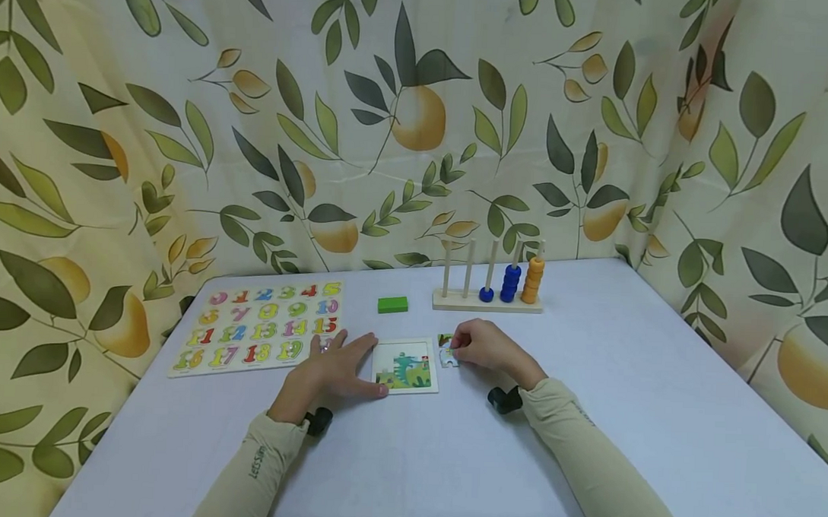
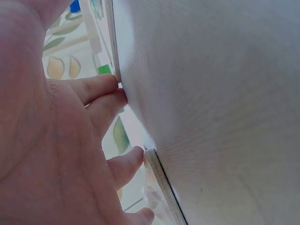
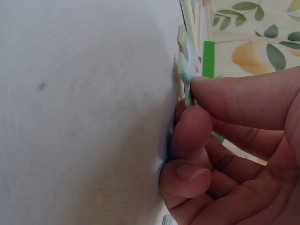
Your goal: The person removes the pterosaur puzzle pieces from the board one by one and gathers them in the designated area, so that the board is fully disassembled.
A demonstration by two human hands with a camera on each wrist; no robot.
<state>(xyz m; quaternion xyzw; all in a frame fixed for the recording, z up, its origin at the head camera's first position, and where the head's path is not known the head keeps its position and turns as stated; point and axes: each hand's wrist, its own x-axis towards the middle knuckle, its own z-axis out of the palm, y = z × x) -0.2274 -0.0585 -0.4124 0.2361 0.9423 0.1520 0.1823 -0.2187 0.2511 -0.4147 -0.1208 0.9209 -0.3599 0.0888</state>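
A white-framed puzzle tray (image 1: 407,340) lies mid-table with a green dinosaur picture in its lower part. My left hand (image 1: 338,368) is spread along the tray's left side, fingers mostly straight, the index finger at the upper corner and the thumb at the lower one. In the left wrist view, the left hand's fingertips (image 2: 123,96) touch the tray's edge. Just right of the tray, my right hand (image 1: 485,346) pinches a jigsaw piece (image 3: 187,58) between thumb and fingers, low at the tabletop. Pale blue puzzle pieces (image 1: 448,357) show beside those fingertips, partly covered by the hand.
A number board (image 1: 209,344) lies on the left, its lower right corner behind my left hand. A green block (image 1: 392,305) is beyond the tray. At the back stands a wooden peg stand (image 1: 488,302) with blue beads (image 1: 511,283) and orange beads (image 1: 533,282). A patterned curtain hangs behind.
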